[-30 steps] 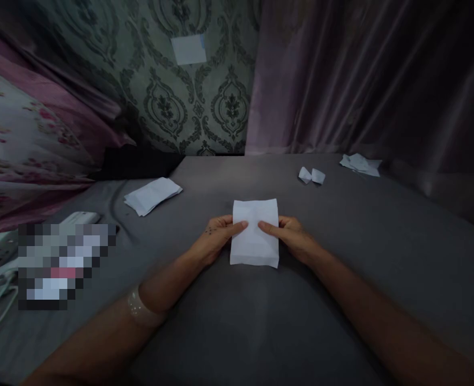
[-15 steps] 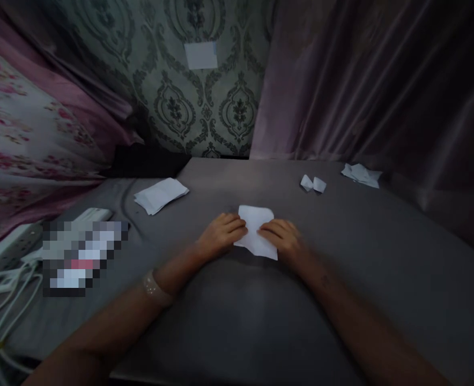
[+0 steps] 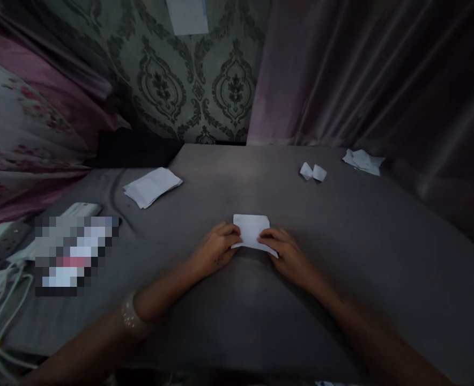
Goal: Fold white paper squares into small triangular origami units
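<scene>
A small sheet of white paper [image 3: 253, 228] is held over the middle of the grey-covered surface [image 3: 237, 311], its near edge raised and curving down at the right corner. My left hand [image 3: 220, 246] grips its left side, fingers on top and the thumb at the near edge. On the opposite side my right hand [image 3: 287, 249] pinches the near right part, fingers lying over the sheet. A bracelet [image 3: 132, 316] circles my left wrist.
Back left lies a stack of white paper sheets [image 3: 152, 186]. Two small folded paper pieces [image 3: 313, 172] stand at the back right, near crumpled paper [image 3: 363, 161]. A power strip [image 3: 4, 244], white cables [image 3: 9, 300] and a pixelated object [image 3: 78, 254] occupy the left side.
The near edge of the paper has come up toward me, so the sheet looks shorter. Both hands have turned slightly and still hold it. The view has tilted down.
</scene>
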The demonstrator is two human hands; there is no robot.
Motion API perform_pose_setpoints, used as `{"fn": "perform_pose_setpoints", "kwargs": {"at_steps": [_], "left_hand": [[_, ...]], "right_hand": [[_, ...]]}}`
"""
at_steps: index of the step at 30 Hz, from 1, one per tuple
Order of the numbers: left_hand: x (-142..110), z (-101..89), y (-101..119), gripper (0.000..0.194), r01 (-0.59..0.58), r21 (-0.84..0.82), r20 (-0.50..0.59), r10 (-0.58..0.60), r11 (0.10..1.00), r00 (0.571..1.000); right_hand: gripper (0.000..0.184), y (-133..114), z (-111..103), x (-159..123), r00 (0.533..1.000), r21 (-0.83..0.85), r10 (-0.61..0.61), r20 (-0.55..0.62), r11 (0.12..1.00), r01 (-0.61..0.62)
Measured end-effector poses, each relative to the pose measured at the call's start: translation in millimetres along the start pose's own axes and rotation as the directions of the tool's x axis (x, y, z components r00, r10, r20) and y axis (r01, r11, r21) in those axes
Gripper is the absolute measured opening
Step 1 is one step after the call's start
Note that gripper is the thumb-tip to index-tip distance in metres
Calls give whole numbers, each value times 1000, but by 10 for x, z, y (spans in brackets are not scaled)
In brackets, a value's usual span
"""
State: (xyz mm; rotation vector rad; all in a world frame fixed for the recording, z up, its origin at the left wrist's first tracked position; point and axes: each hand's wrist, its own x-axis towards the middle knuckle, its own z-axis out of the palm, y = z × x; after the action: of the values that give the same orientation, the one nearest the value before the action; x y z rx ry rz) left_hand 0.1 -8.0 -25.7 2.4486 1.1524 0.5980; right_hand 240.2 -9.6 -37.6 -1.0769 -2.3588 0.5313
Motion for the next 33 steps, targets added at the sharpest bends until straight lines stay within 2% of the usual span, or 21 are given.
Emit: {"fn": "perform_pose_setpoints", "kwargs": {"at_steps": [2, 4, 6, 9, 13, 19, 28, 33], "left_hand": [[-21, 43, 59, 17, 139, -39, -86, -142, 990, 986], [-8, 76, 91, 18, 271, -73, -148, -280, 960, 949], [29, 105, 95, 24, 360, -87, -181, -370, 929, 911], [81, 159, 79, 33, 423, -70, -225, -428, 903, 876], [106, 232, 78, 37, 442, -26, -281, -431, 897, 858], [122, 236, 103, 36, 449, -3, -306, -428, 894, 851], [110, 248, 85, 35, 458, 1, -295, -437, 889, 850], [135, 222, 137, 29, 467, 130, -295, -415, 875, 860]], "right_hand": [[34, -15, 1, -6, 998, 39, 62, -32, 997, -61], [22, -11, 9, 34, 983, 76, 167, -75, 984, -161], [24, 2, 22, 97, 958, 114, 269, -97, 959, -258], [30, 15, 43, 173, 919, 136, 368, -140, 927, -350], [36, -4, 68, 197, 881, 101, 421, -214, 907, -409], [35, -31, 106, 203, 861, 20, 436, -263, 894, -447], [34, 19, 133, 197, 882, -44, 380, -280, 912, -407], [29, -11, 114, 203, 894, -118, 370, -254, 905, -408]]}}
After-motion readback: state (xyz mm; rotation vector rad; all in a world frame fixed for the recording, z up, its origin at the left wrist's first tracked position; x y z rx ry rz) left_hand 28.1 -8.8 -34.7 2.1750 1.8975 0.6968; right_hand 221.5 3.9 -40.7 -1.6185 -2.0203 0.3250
